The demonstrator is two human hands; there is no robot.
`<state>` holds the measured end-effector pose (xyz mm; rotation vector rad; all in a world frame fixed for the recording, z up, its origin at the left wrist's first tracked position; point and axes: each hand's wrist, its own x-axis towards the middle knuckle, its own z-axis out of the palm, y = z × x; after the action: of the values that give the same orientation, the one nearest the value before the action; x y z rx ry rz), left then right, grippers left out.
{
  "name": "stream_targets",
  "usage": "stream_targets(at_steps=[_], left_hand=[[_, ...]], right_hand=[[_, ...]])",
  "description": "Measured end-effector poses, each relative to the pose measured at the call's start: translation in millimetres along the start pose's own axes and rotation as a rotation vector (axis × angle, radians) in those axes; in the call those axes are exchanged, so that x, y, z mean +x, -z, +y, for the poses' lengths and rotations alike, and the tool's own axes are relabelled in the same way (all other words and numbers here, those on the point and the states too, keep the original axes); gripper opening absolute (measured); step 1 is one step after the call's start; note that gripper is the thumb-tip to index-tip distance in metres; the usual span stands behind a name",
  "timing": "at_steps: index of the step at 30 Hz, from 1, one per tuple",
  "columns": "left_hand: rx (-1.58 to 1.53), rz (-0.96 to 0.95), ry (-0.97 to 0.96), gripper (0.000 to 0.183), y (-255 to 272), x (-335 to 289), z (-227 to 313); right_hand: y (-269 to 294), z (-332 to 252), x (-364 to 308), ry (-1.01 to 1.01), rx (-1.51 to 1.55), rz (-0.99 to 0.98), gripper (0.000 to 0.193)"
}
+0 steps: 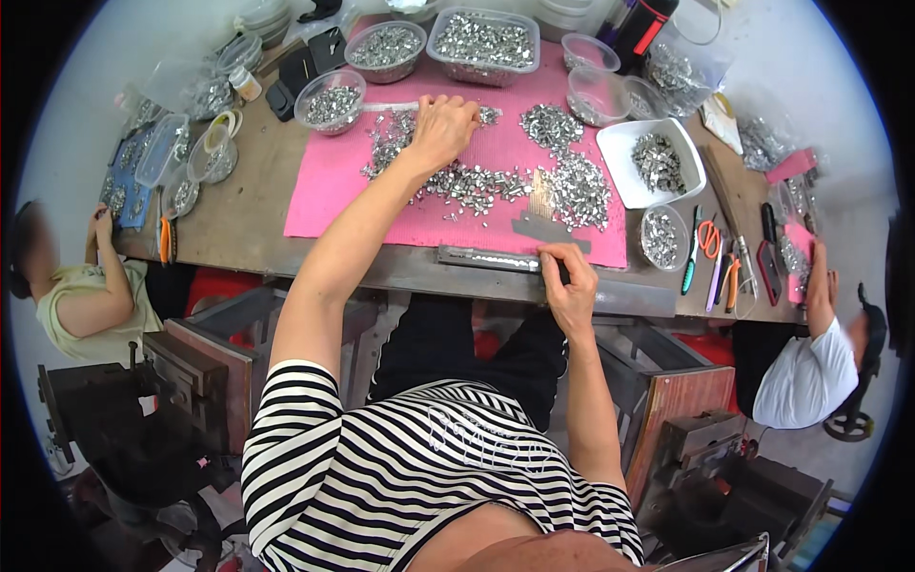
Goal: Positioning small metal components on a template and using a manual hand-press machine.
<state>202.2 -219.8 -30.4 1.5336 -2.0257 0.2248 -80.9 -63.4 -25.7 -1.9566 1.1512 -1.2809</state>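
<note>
My left hand point(443, 129) reaches over the far part of a pink mat point(315, 205), its fingers bent down and drawn together by a pale strip point(381, 107) and small silvery metal pieces point(389, 143). What those fingers hold, if anything, is hidden. At the table's front edge, my right hand point(570, 288) pinches the right end of a narrow metal bar point(486, 258) with thumb and forefinger. A bright row of small pieces runs along this bar. Loose metal pieces point(472, 186) spread across the middle of the mat, with another heap point(577, 189) to the right.
Clear tubs of metal pieces point(483, 46) line the back. A white tray point(615, 143) and a round tub point(664, 238) stand right, beside orange-handled scissors point(708, 236) and pliers point(732, 284). One person point(91, 296) works at far left, another point(805, 367) at far right.
</note>
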Motion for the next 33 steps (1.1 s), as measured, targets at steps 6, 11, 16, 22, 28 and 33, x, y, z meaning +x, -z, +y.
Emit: stream_targets(at_steps=[6,11,16,22,28,33], left_hand=[[-0.123,0.037,0.055,0.008,3,2,-4],[-0.155,0.161,0.043,0.007,-3,-1,-9],[-0.382,0.053,0.118,0.008,14,0,7],[-0.704,-0.297,-0.237,0.009,55,-42,84],[-0.392,-0.296,-0.285,0.007,51,-74,78],[-0.361,-0.278,-0.237,0.007,58,-70,85]], right_hand=[[2,0,0,0.0,-0.022,-0.009,0.009],[1,-1,0,-0.022,0.005,-0.01,0.01],[2,-2,0,-0.036,0.015,-0.01,0.01],[3,0,0,-0.046,0.016,0.001,0.01],[1,-2,-1,-0.055,0.025,0.004,0.01],[1,-3,-1,-0.052,0.025,0.014,0.009]])
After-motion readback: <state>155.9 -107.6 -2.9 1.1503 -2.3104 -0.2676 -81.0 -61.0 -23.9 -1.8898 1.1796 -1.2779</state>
